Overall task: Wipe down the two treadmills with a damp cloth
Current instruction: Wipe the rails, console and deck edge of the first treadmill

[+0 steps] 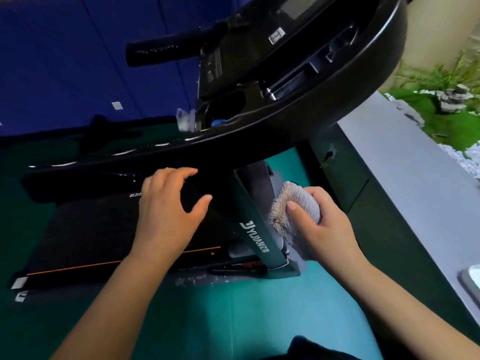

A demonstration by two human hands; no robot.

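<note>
Overhead, treadmill pocket (230, 101) holds blue object (217, 123).

1. Your left hand (166, 211) and right hand (322, 229) are bare, and so are your left forearm (122, 297) and right forearm (394, 300).
2. Your right thumbnail (291, 205) is short and plain.
3. Dark fabric (309, 346) shows at the bottom edge, between your forearms.

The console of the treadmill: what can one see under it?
Under the console, the left hand grips a black handrail and the right hand holds a grey cloth beside the green post. The post's top is covered by the console.
</note>
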